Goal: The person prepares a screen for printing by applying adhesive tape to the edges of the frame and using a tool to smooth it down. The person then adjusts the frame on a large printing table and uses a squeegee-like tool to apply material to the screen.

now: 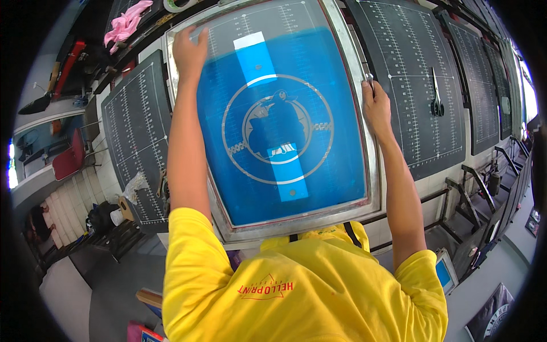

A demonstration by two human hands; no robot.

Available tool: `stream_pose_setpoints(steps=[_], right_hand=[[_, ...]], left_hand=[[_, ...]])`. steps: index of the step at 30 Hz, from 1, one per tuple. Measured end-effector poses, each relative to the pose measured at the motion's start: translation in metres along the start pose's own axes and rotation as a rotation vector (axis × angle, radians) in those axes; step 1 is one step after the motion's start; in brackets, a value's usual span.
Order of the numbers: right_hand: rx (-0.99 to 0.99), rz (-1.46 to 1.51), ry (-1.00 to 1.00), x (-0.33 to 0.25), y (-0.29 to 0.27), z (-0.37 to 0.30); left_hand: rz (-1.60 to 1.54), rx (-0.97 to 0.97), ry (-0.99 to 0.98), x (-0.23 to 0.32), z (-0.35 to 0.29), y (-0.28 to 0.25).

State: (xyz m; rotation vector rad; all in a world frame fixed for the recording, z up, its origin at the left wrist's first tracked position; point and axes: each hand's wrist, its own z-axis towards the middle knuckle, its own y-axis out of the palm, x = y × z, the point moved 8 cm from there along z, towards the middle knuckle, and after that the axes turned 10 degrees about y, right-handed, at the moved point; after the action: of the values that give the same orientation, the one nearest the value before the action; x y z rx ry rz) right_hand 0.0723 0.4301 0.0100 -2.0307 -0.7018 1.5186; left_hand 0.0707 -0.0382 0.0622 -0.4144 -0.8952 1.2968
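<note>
Steadying the screen-printing frame [374, 188] between fingers [183, 43] needs even pressure: left hand [190, 54] parted against it, right hand [376, 105] pinching metal fitting [369, 77].

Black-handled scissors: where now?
Head view, right side: the black-handled scissors lie on the dark gridded board right of the blue printing screen, out past the right hand.

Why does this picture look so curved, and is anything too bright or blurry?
Head view: fisheye lens, so the corners go black and the metal frame bows; head view: bright patch at the right rim looks washed out; head view: scissors look fairly crisp, the red chair at left softer.
</note>
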Motion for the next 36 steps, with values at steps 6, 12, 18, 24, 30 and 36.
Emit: stream_pose_setpoints(steps=[6,12,18,24,30,36], right_hand=[[0.031,0.015,-0.037,0.006,-0.002,0.003],[0.023,0.035,-0.064,0.007,-0.003,0.005],[0.043,0.025,-0.111,0.008,-0.001,0.007],[0.048,0.032,-0.154,0.007,0.001,0.008],[0.063,0.055,-0.164,-0.002,-0.002,0.004],[0.052,0.042,-0.158,-0.001,-0.003,0.005]], left_hand=[[-0.018,-0.033,-0.207,0.007,-0.142,-0.108],[-0.118,-0.076,-0.441,0.032,-0.241,-0.132],[-0.094,-0.145,-0.623,0.013,-0.248,-0.122],[-0.214,-0.107,-0.703,-0.004,-0.259,-0.118],[-0.341,-0.035,-0.715,0.001,-0.252,-0.119],[-0.353,-0.048,-0.746,0.004,-0.253,-0.121]])
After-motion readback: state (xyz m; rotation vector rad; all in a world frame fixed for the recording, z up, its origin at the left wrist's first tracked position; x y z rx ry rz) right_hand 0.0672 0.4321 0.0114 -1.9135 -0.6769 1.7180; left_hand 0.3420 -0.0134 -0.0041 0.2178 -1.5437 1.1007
